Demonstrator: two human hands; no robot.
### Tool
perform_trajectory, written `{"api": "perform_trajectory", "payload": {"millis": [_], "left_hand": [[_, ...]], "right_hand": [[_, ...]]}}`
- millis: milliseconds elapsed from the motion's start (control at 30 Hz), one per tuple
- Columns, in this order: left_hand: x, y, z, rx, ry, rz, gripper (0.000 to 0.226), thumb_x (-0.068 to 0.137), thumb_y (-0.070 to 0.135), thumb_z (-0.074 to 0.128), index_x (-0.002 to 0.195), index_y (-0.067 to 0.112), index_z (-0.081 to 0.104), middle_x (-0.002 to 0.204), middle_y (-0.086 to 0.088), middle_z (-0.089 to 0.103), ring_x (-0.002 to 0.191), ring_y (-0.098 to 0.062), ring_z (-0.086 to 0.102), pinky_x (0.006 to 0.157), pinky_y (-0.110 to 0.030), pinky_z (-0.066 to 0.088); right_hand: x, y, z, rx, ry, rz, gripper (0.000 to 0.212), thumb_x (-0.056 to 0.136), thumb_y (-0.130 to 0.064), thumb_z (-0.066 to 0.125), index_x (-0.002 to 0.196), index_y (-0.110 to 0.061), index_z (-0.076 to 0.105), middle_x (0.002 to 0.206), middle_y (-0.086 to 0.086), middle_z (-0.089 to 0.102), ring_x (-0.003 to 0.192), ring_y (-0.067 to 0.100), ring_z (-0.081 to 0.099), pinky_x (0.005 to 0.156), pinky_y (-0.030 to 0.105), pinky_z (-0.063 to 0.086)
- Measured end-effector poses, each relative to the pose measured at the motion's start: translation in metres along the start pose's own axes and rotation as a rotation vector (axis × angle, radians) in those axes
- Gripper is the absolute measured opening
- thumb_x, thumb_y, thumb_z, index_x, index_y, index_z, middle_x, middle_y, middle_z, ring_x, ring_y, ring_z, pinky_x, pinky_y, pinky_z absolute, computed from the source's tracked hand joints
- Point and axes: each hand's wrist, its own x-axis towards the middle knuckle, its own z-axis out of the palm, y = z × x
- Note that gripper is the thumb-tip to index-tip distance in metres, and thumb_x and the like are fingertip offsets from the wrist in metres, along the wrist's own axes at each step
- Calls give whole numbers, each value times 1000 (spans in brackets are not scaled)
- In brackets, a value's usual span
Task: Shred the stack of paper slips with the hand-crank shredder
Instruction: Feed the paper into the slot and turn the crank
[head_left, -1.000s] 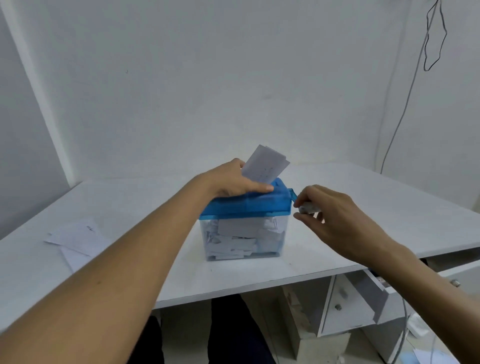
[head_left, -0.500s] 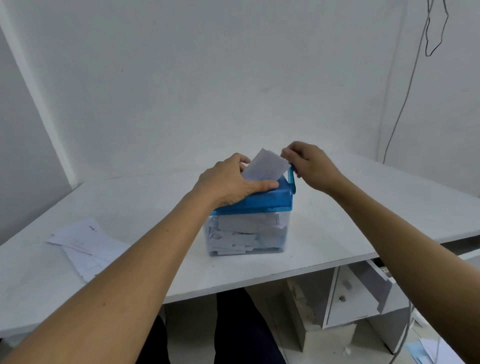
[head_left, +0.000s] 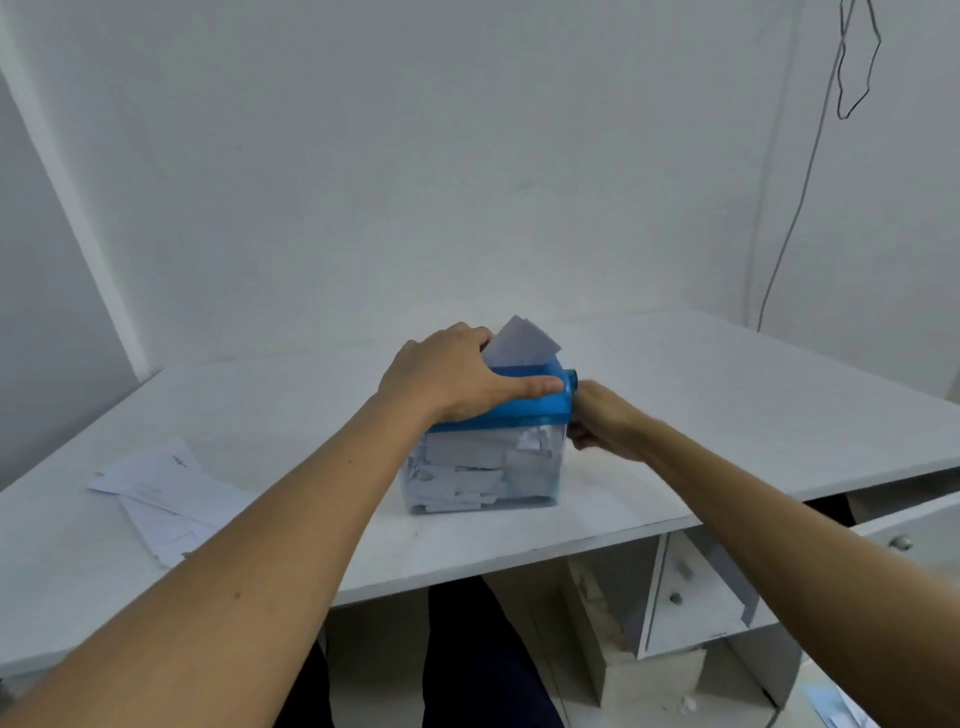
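Observation:
The hand-crank shredder (head_left: 530, 410) stands mid-table, with a blue lid over a clear bin (head_left: 483, 478) full of white paper strips. A white paper slip (head_left: 522, 345) sticks up, tilted, out of the lid's slot. My left hand (head_left: 452, 376) lies over the lid's left side, thumb stretched along its front edge. My right hand (head_left: 597, 423) is at the shredder's right side, low beside the bin, fingers curled around the crank handle, which is mostly hidden. Only the blue crank hub (head_left: 570, 382) shows.
Several white paper slips (head_left: 166, 491) lie spread on the white table (head_left: 727, 415) to the left. A drawer unit (head_left: 691, 587) sits under the table at right, one drawer open. A thin cable (head_left: 800, 197) hangs down the right wall.
My right hand has swung from above the lid's right corner down to the bin's right side, turning the crank. The slip sits lower in the slot. My left hand stayed on the lid.

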Motion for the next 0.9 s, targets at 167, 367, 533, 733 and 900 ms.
{"api": "perform_trajectory", "payload": {"millis": [167,367,533,733,900], "left_hand": [[3,0,-3,15,-18,-16,98,55,104,41,122,35,58,113,11,60,98,-19,58,88,-43,48],[2,0,-3,25,-29,-27,105,49,108,37,124,38,59,116,11,58,99,-20,56,93,-45,43],[-3,1,-1,1,-25,-14,90,51,106,39,113,44,56,105,16,52,96,-18,54,97,-44,41],[-4,6,-8,-13,-20,23,85,60,101,42,121,44,59,101,16,50,93,-15,50,95,-42,41],[-4,7,-6,-39,-9,15,65,66,93,53,106,42,49,105,14,53,95,-16,50,91,-38,40]], "right_hand": [[-37,19,17,29,87,4,33,106,-18,32,78,-11,49,60,1,45,46,8,34,45,21,30],[-83,1,14,-16,195,-123,46,105,-29,41,68,-8,57,49,2,51,40,13,42,39,22,34],[-94,-31,-12,53,87,-336,45,98,-28,60,60,-8,45,52,6,40,44,19,35,40,26,34],[-62,-59,-23,-45,223,-421,57,99,-38,58,46,-20,53,42,3,47,36,19,40,43,24,38],[-33,-78,-37,-173,305,-388,45,99,-36,56,65,-7,61,53,5,57,44,18,53,43,23,44]]}}
